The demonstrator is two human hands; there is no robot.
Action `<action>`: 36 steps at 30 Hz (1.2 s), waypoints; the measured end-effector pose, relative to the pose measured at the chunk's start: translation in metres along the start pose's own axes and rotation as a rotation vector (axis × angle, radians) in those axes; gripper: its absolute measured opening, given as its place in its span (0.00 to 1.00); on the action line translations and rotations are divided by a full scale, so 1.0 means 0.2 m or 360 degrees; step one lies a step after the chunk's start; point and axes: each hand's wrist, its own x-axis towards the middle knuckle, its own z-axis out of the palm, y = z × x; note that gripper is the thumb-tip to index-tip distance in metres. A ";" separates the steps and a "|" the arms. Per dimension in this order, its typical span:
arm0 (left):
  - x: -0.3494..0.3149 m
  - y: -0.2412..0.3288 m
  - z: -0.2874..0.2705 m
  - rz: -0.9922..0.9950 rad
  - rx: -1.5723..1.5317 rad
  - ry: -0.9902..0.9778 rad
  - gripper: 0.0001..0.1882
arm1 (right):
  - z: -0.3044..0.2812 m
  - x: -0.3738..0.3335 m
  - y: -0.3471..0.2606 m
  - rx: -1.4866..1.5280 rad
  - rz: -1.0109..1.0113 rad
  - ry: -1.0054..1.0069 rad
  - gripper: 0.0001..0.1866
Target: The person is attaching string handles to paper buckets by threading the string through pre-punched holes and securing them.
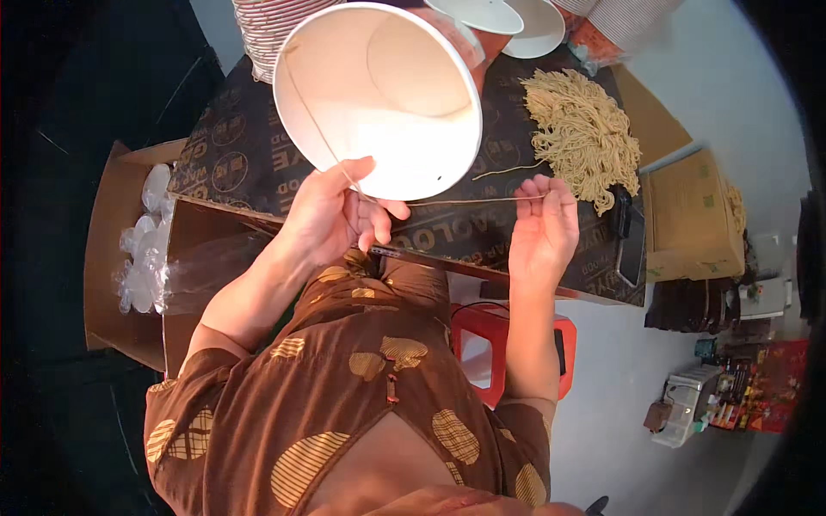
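Note:
A white paper bucket (387, 86) is tilted with its open mouth facing me, above the dark printed tabletop. My left hand (331, 211) grips its near rim, thumb at the inside edge and fingers beneath. A thin beige cord (469, 202) runs down across the bucket's mouth from a small hole or knot at its upper left, passes over my left hand and stretches sideways to the right. The cord's right part is pinched in my right hand (546, 228), palm up with the fingers curled. Beyond that hand lies a heap of similar beige cords (585, 133), one strand straying left.
Stacks of buckets (268, 34) stand at the far left and far right of the table (224, 163). A black phone (632, 249) lies at its right edge. An open carton (129, 249) of clear plastic lids is at left; a cardboard box (693, 219) sits right. Below is a red stool (482, 344).

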 end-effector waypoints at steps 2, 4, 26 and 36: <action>0.01 -0.02 0.00 0.0004 0.0008 -0.0011 0.21 | 0.01 0.01 -0.02 0.0076 0.0014 -0.0009 0.12; 0.02 -0.02 0.01 -0.0013 -0.0015 0.0119 0.21 | 0.01 0.00 -0.05 0.0173 0.0132 -0.0306 0.17; 0.12 -0.11 0.05 -0.0042 -0.0431 -0.0331 0.27 | 0.19 -0.05 -0.05 -0.0550 0.0546 -0.0775 0.41; 0.12 -0.16 -0.01 -0.0047 -0.0424 -0.0390 0.28 | 0.26 -0.02 -0.03 -0.0559 0.0738 -0.0606 0.37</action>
